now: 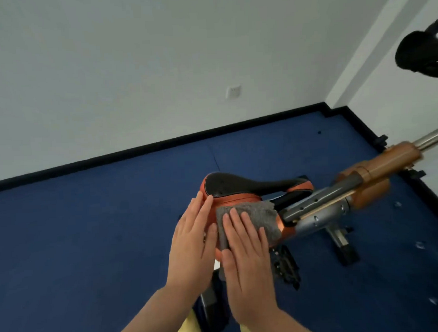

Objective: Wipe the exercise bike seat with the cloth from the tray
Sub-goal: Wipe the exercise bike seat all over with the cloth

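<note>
1. The person stands over the exercise bike seat [241, 187], an orange saddle with a black top panel, and both hands are on it side by side, almost touching each other.
2. The right hand [246, 259] lies flat with fingers spread and straight, pressing the grey cloth [259, 216] onto the near side of the seat; it grips nothing, the palm and fingers only bear down.
3. The cloth sits under and just beyond the right fingertips, draped over the saddle's edge, with its frayed far corner reaching towards the seat post.
4. The left hand [193, 243] rests open, just left of the cloth, fingers extended and laid against the orange rear flank of the saddle, steadying it; it is not closed round anything.
5. Right of the hands, the silver and grey seat rail [318, 207] runs off to an orange frame section [379, 170] and a shiny metal tube [433, 137].
6. Below the right hand a black pedal [287, 265] hangs over the blue floor [91, 244].
7. Beyond the hands a white wall [135, 69] meets the floor at a black skirting strip, and a white socket [233, 91] is set in the wall.
8. A black handlebar grip [419, 54] shows far up to the right.
</note>
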Demonstrator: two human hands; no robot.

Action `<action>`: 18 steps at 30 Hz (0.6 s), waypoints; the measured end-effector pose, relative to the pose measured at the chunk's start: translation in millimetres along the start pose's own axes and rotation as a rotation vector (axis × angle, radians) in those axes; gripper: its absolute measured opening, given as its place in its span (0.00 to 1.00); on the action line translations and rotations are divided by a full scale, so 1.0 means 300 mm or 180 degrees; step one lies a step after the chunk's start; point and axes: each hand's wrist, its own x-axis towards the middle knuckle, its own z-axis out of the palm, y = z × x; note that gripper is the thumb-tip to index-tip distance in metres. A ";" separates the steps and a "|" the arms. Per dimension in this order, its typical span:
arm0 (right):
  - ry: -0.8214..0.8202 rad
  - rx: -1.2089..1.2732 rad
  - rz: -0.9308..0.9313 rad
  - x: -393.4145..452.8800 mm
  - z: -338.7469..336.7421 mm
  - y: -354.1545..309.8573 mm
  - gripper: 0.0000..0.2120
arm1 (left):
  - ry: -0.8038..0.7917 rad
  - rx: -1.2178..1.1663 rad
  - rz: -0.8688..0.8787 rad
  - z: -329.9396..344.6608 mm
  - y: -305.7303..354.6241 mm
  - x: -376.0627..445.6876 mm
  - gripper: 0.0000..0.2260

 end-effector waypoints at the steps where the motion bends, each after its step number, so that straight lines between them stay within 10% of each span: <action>1: -0.0058 -0.0061 -0.0006 0.025 -0.019 0.009 0.24 | -0.0066 0.0046 0.0080 -0.011 -0.015 0.007 0.21; 18: 0.0133 -0.0436 0.1205 0.066 -0.021 -0.106 0.26 | -0.0481 -0.0209 0.0472 -0.087 -0.058 0.053 0.22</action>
